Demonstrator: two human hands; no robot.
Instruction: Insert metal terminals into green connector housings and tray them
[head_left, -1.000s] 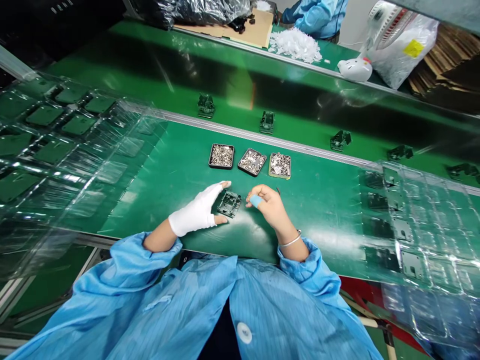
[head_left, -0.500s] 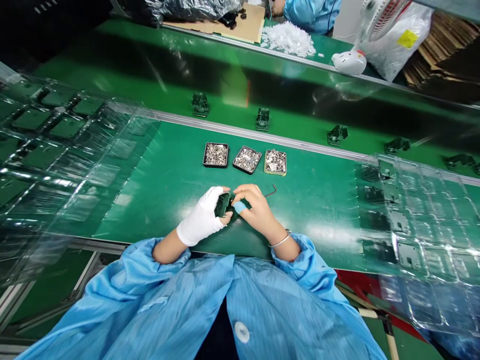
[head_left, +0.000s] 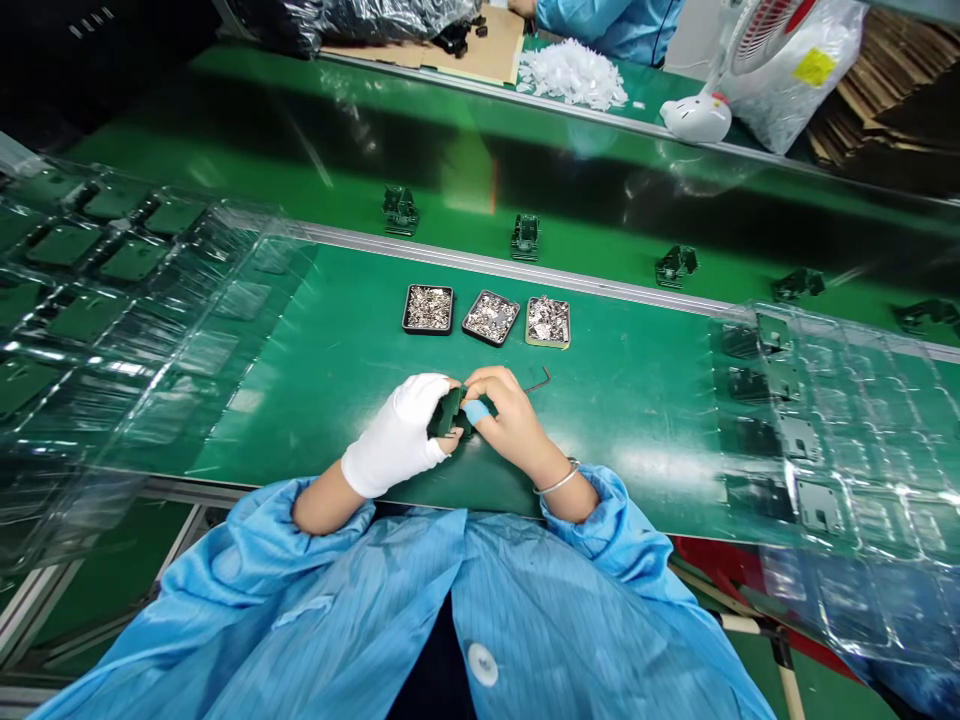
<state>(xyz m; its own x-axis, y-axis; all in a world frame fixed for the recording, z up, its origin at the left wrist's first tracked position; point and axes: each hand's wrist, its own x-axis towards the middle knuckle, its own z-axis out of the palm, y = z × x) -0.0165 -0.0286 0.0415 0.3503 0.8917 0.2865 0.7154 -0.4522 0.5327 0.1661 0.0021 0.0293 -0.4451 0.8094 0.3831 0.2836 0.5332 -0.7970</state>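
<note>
Close to the bench's front edge, my left hand (head_left: 397, 432), in a white fingerless glove, is closed around a small green circuit board assembly (head_left: 448, 410). The board stands tilted between its thumb and fingers. My right hand (head_left: 508, 418), with blue tape on the thumb, has its thumb and fingers pinched together at the board's right side. Whatever lies between those fingertips is hidden. Just beyond the right hand an L-shaped hex key (head_left: 541, 379) lies on the green mat. Further off stand a left tray (head_left: 427, 331), a middle tray (head_left: 480, 337) and a right tray (head_left: 547, 344) of small metal parts.
Several board assemblies (head_left: 525, 236) sit in a row on the green strip behind the metal rail (head_left: 480, 262). Clear plastic blister trays (head_left: 217, 290) flank the bench on the left, with more trays (head_left: 862, 430) on the right. Across, a co-worker's blue sleeve (head_left: 607, 25) shows near white plastic pieces (head_left: 574, 75).
The board has turned slightly in my left hand, and both hands stay together around it. The whole view has shifted a little.
</note>
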